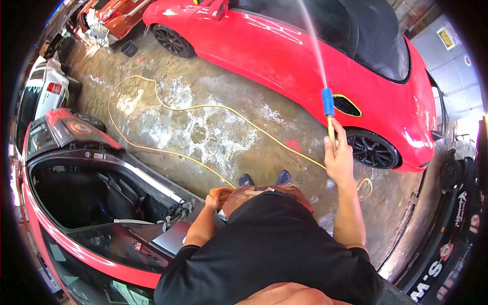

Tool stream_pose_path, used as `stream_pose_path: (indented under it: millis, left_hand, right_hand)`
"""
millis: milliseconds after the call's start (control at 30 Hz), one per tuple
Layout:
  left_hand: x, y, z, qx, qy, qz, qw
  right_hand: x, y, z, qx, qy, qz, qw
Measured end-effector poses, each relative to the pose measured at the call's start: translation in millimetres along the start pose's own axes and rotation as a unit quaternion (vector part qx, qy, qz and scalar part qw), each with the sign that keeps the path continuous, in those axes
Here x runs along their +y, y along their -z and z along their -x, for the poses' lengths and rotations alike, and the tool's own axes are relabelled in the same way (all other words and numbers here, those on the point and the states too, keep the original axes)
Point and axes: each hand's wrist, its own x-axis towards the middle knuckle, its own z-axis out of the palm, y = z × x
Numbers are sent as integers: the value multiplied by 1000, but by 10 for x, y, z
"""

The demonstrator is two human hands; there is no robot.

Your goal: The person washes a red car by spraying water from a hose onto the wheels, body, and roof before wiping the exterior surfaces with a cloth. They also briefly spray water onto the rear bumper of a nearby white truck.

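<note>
My right hand [339,157] is wrapped round the brass stem of a spray nozzle [328,103] with a blue body, held upright out in front of me. A jet of water [316,46] shoots from its tip across the side of a red car [284,61] with a black soft top. Low by my left hip, my left hand [213,199] is closed at an orange patch; I cannot tell what it holds. One run of the yellow hose [198,161] reaches my body close to that hand, and another passes below my right wrist.
Wet concrete floor [213,132] with white foam patches lies between the cars. Close on my left stands a red car [96,249] with its rear compartment open. A white vehicle [51,86], an orange car [119,18] and a black bucket [129,49] are farther back. Dark lettered panels [447,244] stand at right.
</note>
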Motion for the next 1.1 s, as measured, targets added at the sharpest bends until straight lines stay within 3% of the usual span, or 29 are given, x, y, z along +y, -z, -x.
stream_pose_path:
  millis: [67, 100, 133, 200, 233, 267, 367, 400, 500, 533, 567, 633, 667, 800, 867, 933, 1033, 1100]
  left_hand:
    - [83, 21, 16, 62, -15, -113, 992]
    - [169, 15, 68, 50, -25, -69, 996]
    - [308, -29, 156, 19, -35, 17, 999]
    - [492, -121, 315, -51, -37, 169, 984]
    - [455, -76, 252, -112, -44, 160, 980]
    - [426, 6, 186, -173, -48, 147, 973]
    - [669, -156, 369, -220, -75, 148, 961]
    - [776, -259, 456, -236, -85, 151, 956]
    - [1077, -620, 707, -289, -125, 170, 934]
    - [1170, -724, 780, -303, -135, 180, 926]
    - [1245, -804, 875, -316, -146, 187, 919]
    - [1167, -817, 803, -269, -130, 133, 945]
    - [1108, -796, 736, -237, -121, 102, 959]
    - [1009, -753, 554, -145, -85, -14, 986]
    - [1059, -776, 509, -130, -77, -60, 987]
    - [1205, -839, 538, -133, -71, -101, 983]
    - [1483, -974, 633, -175, -77, -133, 973]
    - [1657, -1062, 695, -259, -128, -91, 953]
  right_hand:
    - [205, 31, 32, -13, 52, -7, 999]
    - [294, 47, 69, -19, 76, -11, 997]
    - [166, 109, 123, 6, -13, -28, 1000]
    - [308, 275, 151, -40, 1, -21, 999]
    - [395, 355, 171, -62, 7, -18, 998]
    - [589, 291, 209, 20, 32, -36, 999]
    - [753, 561, 271, 31, 14, -2, 999]
    - [773, 664, 307, 6, -30, 3, 1000]
    - [777, 834, 390, 63, -121, -6, 991]
    - [911, 910, 396, 31, -53, 2, 998]
    - [981, 925, 433, 48, -79, 1, 996]
    - [956, 986, 458, 84, -128, -2, 988]
    - [1250, 933, 461, 105, -20, 3, 994]
    - [1111, 1105, 425, 89, -96, -11, 991]
    - [1071, 1120, 371, 73, -55, -37, 995]
    - [1050, 1030, 339, 106, 3, -60, 993]
    - [1003, 961, 320, 26, 20, -30, 999]
    - [954, 962, 333, -5, 28, -30, 999]
